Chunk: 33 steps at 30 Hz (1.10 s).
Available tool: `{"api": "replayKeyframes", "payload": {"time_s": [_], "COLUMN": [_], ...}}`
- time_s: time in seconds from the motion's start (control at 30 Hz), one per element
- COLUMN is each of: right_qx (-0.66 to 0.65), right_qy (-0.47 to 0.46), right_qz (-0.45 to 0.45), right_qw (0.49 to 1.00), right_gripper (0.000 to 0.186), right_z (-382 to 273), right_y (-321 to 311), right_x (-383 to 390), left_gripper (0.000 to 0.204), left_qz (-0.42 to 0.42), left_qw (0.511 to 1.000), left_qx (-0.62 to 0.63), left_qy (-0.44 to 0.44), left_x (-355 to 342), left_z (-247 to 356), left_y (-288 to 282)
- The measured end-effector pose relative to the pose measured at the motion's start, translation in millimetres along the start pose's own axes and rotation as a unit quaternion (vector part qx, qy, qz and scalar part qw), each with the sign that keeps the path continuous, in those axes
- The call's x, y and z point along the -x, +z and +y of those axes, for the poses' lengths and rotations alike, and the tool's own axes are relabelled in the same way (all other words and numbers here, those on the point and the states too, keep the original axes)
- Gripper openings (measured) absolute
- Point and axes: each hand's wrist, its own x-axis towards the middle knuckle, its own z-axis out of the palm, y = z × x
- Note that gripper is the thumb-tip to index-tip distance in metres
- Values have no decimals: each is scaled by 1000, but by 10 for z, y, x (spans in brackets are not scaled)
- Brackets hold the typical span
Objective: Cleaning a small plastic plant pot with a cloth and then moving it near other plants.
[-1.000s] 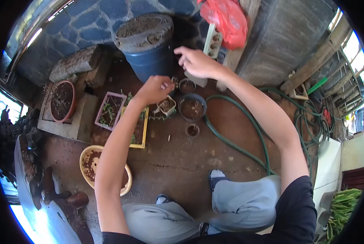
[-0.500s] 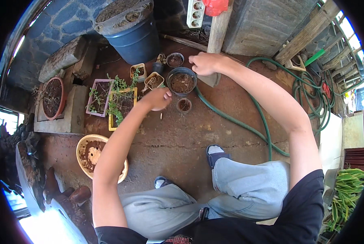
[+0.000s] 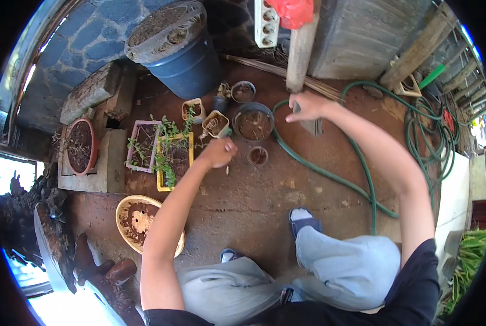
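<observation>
My left hand (image 3: pixel 220 153) is closed, its fingers curled, just below a square cream pot (image 3: pixel 216 125). A small green bit shows beyond its knuckles; what it holds, I cannot make out. My right hand (image 3: pixel 306 106) is bent round a grey, scoop-like thing (image 3: pixel 314 128), which hangs below the palm and is partly hidden by it. Between the hands stands a round black pot (image 3: pixel 254 124) of brown soil. Closer to me is a small pot (image 3: pixel 258 156) with soil, and behind the black pot another soil-filled pot (image 3: pixel 243 92).
To the left are a purple planter (image 3: pixel 143 145) and a yellow planter (image 3: pixel 191 149) with green plants. An oval cream pot (image 3: pixel 124 217) lies by my left forearm. A green hose (image 3: pixel 330 173) loops across the floor at right. A blue barrel (image 3: pixel 186 65) stands behind.
My right hand has moved right with the grey thing, away from the black pot, and its thumb now shows apart. My left hand stays curled near the cream pot. The view has shifted slightly.
</observation>
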Motion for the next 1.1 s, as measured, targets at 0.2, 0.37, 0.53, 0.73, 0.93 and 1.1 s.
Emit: {"api": "replayKeyframes", "payload": {"time_s": [0.2, 0.37, 0.53, 0.73, 0.93, 1.1], "right_qx": [-65, -134, -141, -144, -127, -274], "right_qy": [23, 50, 58, 56, 18, -17], "right_qz": [-13, 4, -58, -117, -125, -23], "right_qw": [998, 990, 987, 981, 984, 961], "right_gripper": [67, 57, 54, 54, 51, 46], "right_z": [160, 49, 53, 168, -74, -521], "right_y": [611, 752, 897, 1028, 975, 890], "right_x": [-192, -275, -257, -131, -103, -71], "left_gripper": [20, 21, 23, 43, 113, 123], "left_qz": [-31, -39, 74, 203, 244, 218], "left_qw": [999, 997, 995, 974, 954, 968], "left_qx": [-32, -15, -47, -101, -174, -87], "left_qy": [-11, -59, -53, -16, -24, -85], "left_x": [289, 446, 326, -42, -335, -383], "left_z": [-272, -371, -457, -223, -522, -451], "left_y": [187, 89, 18, -332, -363, -360]}}
